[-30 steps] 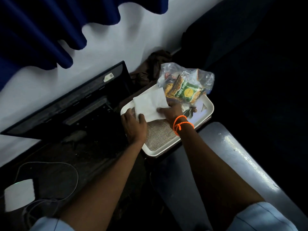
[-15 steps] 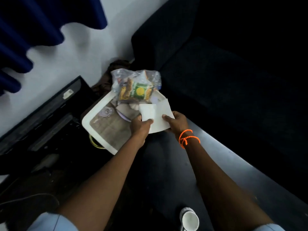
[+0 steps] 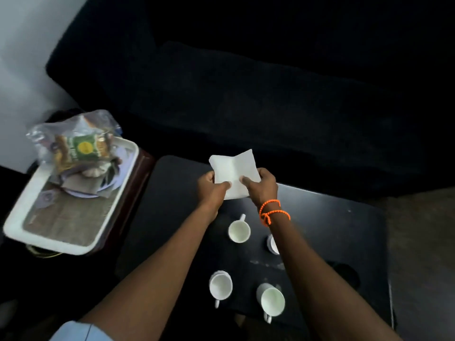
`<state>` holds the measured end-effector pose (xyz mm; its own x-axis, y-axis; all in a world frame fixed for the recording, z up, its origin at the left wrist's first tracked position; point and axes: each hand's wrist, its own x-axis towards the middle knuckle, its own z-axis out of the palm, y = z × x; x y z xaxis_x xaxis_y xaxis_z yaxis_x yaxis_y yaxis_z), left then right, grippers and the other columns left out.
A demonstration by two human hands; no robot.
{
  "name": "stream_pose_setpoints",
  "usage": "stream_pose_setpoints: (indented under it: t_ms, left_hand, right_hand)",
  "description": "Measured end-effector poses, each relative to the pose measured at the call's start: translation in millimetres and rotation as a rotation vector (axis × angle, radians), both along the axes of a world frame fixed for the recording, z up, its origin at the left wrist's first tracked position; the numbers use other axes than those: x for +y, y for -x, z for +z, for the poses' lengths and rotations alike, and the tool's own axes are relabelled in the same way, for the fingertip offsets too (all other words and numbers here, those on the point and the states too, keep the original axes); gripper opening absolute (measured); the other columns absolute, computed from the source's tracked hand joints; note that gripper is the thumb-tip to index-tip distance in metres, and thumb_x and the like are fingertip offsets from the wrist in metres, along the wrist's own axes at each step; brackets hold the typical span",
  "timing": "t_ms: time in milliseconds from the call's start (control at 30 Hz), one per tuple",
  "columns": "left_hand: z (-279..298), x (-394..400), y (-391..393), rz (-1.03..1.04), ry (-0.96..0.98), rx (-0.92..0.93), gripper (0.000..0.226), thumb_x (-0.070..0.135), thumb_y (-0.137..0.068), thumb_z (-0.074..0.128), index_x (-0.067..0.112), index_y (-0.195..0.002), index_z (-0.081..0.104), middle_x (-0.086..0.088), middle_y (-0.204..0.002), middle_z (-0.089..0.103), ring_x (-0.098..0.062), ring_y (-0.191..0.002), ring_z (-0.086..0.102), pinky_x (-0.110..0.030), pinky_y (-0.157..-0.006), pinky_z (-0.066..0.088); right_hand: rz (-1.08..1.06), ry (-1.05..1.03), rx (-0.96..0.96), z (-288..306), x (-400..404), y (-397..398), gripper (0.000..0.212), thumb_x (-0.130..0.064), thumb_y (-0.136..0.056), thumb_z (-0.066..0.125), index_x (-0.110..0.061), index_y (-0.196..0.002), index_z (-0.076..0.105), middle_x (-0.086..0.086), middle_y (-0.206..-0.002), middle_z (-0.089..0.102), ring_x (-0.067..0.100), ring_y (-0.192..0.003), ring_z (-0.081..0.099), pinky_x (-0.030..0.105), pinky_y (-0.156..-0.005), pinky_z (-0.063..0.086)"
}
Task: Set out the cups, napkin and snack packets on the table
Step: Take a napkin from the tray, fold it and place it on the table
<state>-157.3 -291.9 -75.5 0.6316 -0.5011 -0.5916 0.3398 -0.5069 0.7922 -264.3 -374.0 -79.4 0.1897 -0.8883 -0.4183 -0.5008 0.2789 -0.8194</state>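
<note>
Dim room — dark sofa against a pale wall.

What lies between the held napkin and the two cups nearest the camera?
In the head view, two more cups stand on the dark table between the napkin, held by both hands, and the near cups.

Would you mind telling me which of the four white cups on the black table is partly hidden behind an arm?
The white cup beneath the right forearm, below the orange wrist cord: only its left part shows. The other three are fully visible.
</note>
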Motion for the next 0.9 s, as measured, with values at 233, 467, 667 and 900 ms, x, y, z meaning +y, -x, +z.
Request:
stream_pose_setpoints:
  t_ms: [233,467,667,900]
  left_hand:
    - [11.4,-22.1,118.3,-0.24,-0.038,-0.065,0.019,0.009,-0.078,0.075,0.025,-0.083,0.067,0.011,-0.083,0.074,-0.01,-0.077,0.072,-0.021,-0.058,0.056]
    - [27.6,-11.6,224.3,-0.455,-0.12,-0.109,0.024,0.009,-0.079,0.072,0.009,-0.103,0.069,-0.009,-0.102,0.076,-0.029,-0.094,0.071,-0.041,-0.081,0.061]
    - [38.6,11.8,293.2,-0.611,-0.126,-0.1,0.03,0.005,-0.081,0.058,0.008,-0.11,0.065,-0.016,-0.105,0.073,-0.039,-0.103,0.066,-0.044,-0.087,0.056]
    - [34.9,32.0,357.6,-0.868,-0.117,-0.115,0.03,0.02,-0.095,0.053,0.02,-0.125,0.059,-0.011,-0.117,0.073,-0.037,-0.108,0.067,-0.036,-0.083,0.051]
  right_hand:
    - [-0.202,0.134,0.15,11.2,14.5,122.7,0.021,-0.024,-0.087,0.065,-0.01,-0.102,0.064,0.004,-0.096,0.072,0.019,-0.083,0.064,0.015,-0.057,0.04]
    - [-0.308,0.148,0.215,25.6,55.5,219.8,0.022,-0.013,-0.083,0.061,-0.015,-0.105,0.062,0.0,-0.093,0.068,0.014,-0.079,0.062,0.001,-0.049,0.039]
    - [-0.379,0.168,0.257,35.4,90.2,281.1,0.027,-0.002,-0.077,0.061,-0.015,-0.1,0.067,-0.005,-0.077,0.064,0.0,-0.063,0.06,-0.003,-0.054,0.035]
    - [-0.42,0.11,0.312,25.1,116.6,345.9,0.045,0.001,-0.076,0.065,-0.018,-0.115,0.073,-0.001,-0.107,0.075,0.012,-0.098,0.068,-0.001,-0.078,0.039]
